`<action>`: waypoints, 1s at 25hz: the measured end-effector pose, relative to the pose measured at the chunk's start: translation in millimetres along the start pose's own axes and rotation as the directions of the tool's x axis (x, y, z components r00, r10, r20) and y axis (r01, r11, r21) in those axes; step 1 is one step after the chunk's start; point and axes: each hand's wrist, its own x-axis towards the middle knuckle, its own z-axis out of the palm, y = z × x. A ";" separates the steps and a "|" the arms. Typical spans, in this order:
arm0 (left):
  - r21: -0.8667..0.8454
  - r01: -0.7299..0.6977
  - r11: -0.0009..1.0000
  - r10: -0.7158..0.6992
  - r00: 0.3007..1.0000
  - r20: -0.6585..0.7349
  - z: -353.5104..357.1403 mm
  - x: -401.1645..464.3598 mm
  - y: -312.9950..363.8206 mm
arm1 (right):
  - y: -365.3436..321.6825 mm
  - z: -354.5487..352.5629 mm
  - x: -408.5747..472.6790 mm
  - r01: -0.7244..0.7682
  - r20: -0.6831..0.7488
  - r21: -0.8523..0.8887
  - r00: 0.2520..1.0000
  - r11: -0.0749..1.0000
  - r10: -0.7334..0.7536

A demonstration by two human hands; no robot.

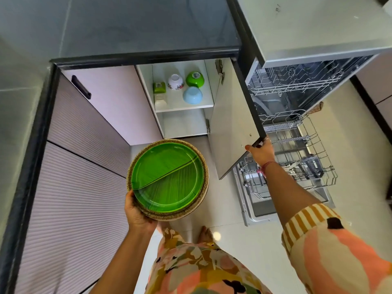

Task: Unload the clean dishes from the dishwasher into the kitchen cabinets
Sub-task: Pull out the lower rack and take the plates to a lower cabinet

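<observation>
The left hand (135, 211) clamps its grip on a stack of round speckled plates (169, 213) topped by a glossy green leaf-ribbed plate (167, 177); the right hand (262, 150) grips the flat cabinet door (229, 124) edge, beside the wire dishwasher rack (307, 158)

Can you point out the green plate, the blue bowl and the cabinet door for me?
green plate (167, 179): head view, on the leaf pattern in the plate's middle.
blue bowl (192, 95): head view, on the upturned bowl's rounded side.
cabinet door (230, 122): head view, on the door's pale inner face.
</observation>
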 end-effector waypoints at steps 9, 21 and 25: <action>-0.019 -0.015 1.000 0.015 1.000 0.017 11.8 -3.5 -7.8 | 15.1 59.3 -59.3 -0.296 0.130 0.263 0.954 0.918 0.270; 0.065 0.110 0.992 -0.111 0.994 0.014 21.2 59.7 15.6 | -36.3 147.8 -40.9 -0.345 0.546 0.279 0.824 0.896 0.148; 0.171 0.213 0.962 -0.216 0.976 -0.001 31.3 117.1 26.7 | -30.5 178.2 -11.6 -0.364 0.449 0.330 0.872 0.871 0.194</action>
